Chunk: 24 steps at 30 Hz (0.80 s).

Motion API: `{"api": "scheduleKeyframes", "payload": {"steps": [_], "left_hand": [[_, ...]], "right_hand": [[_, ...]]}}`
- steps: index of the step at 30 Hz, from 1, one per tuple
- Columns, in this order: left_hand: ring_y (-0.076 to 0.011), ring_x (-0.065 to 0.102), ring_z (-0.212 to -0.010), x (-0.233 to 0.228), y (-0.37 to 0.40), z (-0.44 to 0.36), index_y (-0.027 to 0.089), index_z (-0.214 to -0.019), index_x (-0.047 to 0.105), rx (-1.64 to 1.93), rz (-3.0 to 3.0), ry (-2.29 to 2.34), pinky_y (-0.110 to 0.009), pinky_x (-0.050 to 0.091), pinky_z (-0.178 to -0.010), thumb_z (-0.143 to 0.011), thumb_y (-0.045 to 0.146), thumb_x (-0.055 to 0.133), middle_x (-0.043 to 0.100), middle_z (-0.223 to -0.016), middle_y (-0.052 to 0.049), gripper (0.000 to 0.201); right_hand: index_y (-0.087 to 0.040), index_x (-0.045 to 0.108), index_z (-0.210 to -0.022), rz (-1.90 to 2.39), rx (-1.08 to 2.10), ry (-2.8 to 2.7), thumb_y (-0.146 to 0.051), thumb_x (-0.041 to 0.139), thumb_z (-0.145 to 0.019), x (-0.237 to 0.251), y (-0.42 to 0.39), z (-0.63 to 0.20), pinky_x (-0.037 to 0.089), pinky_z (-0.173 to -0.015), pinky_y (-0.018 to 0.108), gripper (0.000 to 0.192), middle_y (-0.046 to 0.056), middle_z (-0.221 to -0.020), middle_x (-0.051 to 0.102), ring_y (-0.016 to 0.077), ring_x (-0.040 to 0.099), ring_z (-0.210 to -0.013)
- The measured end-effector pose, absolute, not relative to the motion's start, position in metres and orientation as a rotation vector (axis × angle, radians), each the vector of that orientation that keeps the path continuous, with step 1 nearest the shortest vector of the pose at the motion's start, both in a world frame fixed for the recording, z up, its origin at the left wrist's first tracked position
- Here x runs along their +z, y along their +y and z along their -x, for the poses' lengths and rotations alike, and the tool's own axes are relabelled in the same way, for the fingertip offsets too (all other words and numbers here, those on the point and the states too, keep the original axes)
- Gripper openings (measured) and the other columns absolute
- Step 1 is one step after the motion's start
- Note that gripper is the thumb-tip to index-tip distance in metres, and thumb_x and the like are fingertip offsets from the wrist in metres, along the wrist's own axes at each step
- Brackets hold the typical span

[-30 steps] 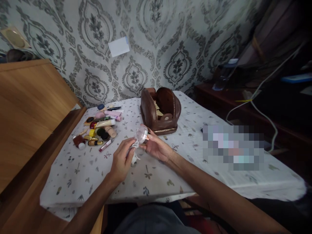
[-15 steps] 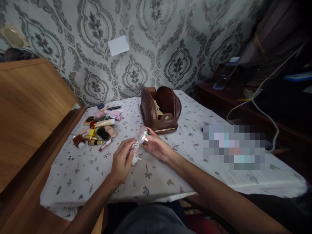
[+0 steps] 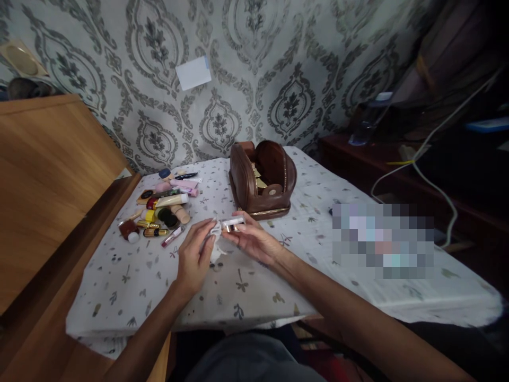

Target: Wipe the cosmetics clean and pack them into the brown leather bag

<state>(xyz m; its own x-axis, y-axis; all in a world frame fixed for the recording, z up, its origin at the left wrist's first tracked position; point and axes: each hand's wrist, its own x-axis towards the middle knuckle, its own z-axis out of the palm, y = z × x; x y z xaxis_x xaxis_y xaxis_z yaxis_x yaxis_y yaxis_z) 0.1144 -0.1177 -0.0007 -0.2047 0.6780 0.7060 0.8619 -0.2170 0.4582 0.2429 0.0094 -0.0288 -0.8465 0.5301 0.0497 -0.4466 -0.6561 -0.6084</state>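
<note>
My left hand [image 3: 195, 253] is closed around a crumpled white wipe [image 3: 217, 249], its fingertips close to the edge of a small cosmetic jar. That jar [image 3: 234, 224], clear on one side with a shiny coppery band, is gripped by my right hand [image 3: 257, 241] and lies tilted sideways. Just behind my right hand stands a brown leather cosmetic bag [image 3: 262, 204], unzipped at the top, with some gold-coloured items partly visible inside. To the left of my left hand lies a group of makeup items, among them a cream tube [image 3: 173, 200] and a lip gloss tube [image 3: 172, 236].
A patterned white cloth [image 3: 238, 297] covers the table. A blurred-out object [image 3: 382, 241] lies on its right side. Wooden furniture [image 3: 55, 185] borders the left. A plastic bottle [image 3: 366, 124] and a white cable [image 3: 435, 196] are at the right, by the dark red shelf.
My right hand has turned the jar, so its side now faces me rather than its clear round end. My left hand with the wipe has shifted slightly left.
</note>
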Motion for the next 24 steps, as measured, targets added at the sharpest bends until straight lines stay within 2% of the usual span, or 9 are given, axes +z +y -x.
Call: {"api": "scheduleKeyframes", "payload": {"steps": [2, 6, 9, 13, 17, 21, 24], "left_hand": [[-0.0194, 0.064, -0.111, 0.000, -0.117, -0.114, 0.020, -0.119, 0.065, -1.378, 1.846, -1.821, -0.033, 0.054, -0.096, -0.096, 0.017, 0.052, 0.068, -0.117, -0.009, 0.027], [-0.0196, 0.063, -0.116, 0.000, -0.116, -0.115, 0.019, -0.122, 0.064, -1.313, 1.873, -1.795, -0.034, 0.053, -0.099, -0.096, 0.014, 0.051, 0.067, -0.122, -0.010, 0.030], [-0.0194, 0.061, -0.121, -0.002, -0.115, -0.115, 0.018, -0.128, 0.061, -1.256, 1.913, -1.735, -0.033, 0.051, -0.103, -0.095, 0.011, 0.050, 0.064, -0.129, -0.011, 0.035], [-0.0207, 0.055, -0.129, -0.007, -0.112, -0.115, 0.020, -0.140, 0.051, -1.155, 1.983, -1.608, -0.036, 0.047, -0.109, -0.094, 0.006, 0.049, 0.058, -0.138, -0.013, 0.048], [-0.0253, 0.045, -0.139, -0.010, -0.110, -0.118, 0.021, -0.146, 0.044, -1.067, 2.049, -1.512, -0.044, 0.046, -0.112, -0.094, 0.003, 0.047, 0.056, -0.141, -0.013, 0.055], [-0.0265, 0.045, -0.139, -0.015, -0.112, -0.122, 0.020, -0.146, 0.043, -0.978, 2.112, -1.432, -0.045, 0.049, -0.108, -0.095, 0.003, 0.047, 0.061, -0.135, -0.014, 0.054], [-0.0266, 0.046, -0.137, -0.018, -0.115, -0.122, 0.017, -0.145, 0.044, -0.916, 2.138, -1.419, -0.045, 0.050, -0.108, -0.094, 0.002, 0.048, 0.063, -0.132, -0.015, 0.053]], "right_hand": [[-0.023, 0.061, -0.091, 0.191, 2.468, -0.878, -0.019, 0.083, -0.065, -0.032, 0.009, -0.242, 0.050, -0.091, 0.033, 0.034, -0.001, -0.093, 0.073, 0.0162, 0.068, -0.093], [-0.020, 0.061, -0.084, 0.202, 2.489, -0.981, -0.023, 0.085, -0.065, -0.038, 0.009, -0.240, 0.049, -0.073, 0.025, 0.030, 0.000, -0.089, 0.072, 0.0152, 0.068, -0.085], [-0.019, 0.064, -0.091, 0.193, 2.498, -1.005, -0.028, 0.084, -0.068, -0.039, 0.009, -0.240, 0.046, -0.066, 0.023, 0.031, 0.000, -0.087, 0.070, 0.0136, 0.066, -0.081], [-0.023, 0.065, -0.110, 0.159, 2.573, -0.991, -0.038, 0.081, -0.073, -0.040, 0.009, -0.240, 0.048, -0.064, 0.022, 0.043, -0.001, -0.092, 0.069, 0.0130, 0.065, -0.081], [-0.024, 0.068, -0.104, 0.141, 2.651, -0.935, -0.044, 0.079, -0.076, -0.041, 0.007, -0.240, 0.050, -0.065, 0.022, 0.036, -0.003, -0.087, 0.070, 0.0123, 0.063, -0.078], [-0.022, 0.070, -0.099, 0.208, 2.730, -0.814, -0.050, 0.070, -0.084, -0.040, 0.008, -0.239, 0.051, -0.065, 0.022, 0.032, -0.001, -0.082, 0.072, 0.0116, 0.063, -0.071], [-0.020, 0.071, -0.101, 0.268, 2.736, -0.756, -0.054, 0.058, -0.091, -0.037, 0.011, -0.240, 0.050, -0.064, 0.022, 0.037, 0.001, -0.084, 0.073, 0.0117, 0.063, -0.071]]}}
